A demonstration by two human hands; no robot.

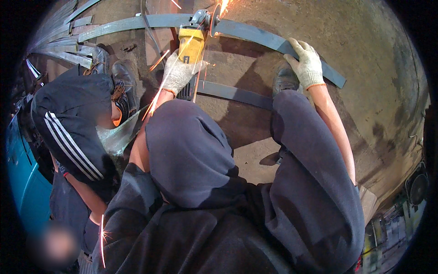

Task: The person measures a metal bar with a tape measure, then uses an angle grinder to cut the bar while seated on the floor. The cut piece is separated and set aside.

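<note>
In a white knit glove, my left hand [178,73] is wrapped round the yellow body of an angle grinder [191,42]. Its cutting disc [214,22] stands on edge against a long grey flat metal bar [256,36], and orange sparks fly from the contact, some streaking back past my left wrist. My right hand [306,65], also gloved, grips that same bar toward its right end, with the fingers over the far edge and the thumb on the near side. Nearer my feet lies a second flat metal bar [235,94], partly hidden by my left arm and the grinder.
Several metal strips [64,43] are piled at the far left. A co-worker in dark striped trousers [68,132] sits close on my left, with boots [124,84] near the bar. My right shoe [285,78] is beside the second bar. A blue panel [29,182] stands at far left.
</note>
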